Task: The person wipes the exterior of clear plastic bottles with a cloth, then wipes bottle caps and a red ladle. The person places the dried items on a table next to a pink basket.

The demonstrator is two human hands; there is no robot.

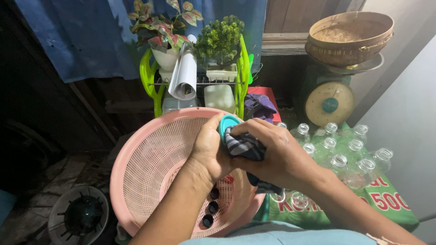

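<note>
Tilting teal cap up-left — hands gripping.

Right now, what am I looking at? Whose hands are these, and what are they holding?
This is one picture from a camera worn on a person's head, looking down, so the hands belong to the wearer. The left hand holds a small teal lid. The right hand presses a dark striped cloth against it. Below them is a big pink plastic basket full of tiny holes, with a few small dark caps inside. To the right, clear glass bottles stand together on a green printed sheet. Behind are potted plants on a green rack, and a weighing scale with a woven basket on top.
</note>
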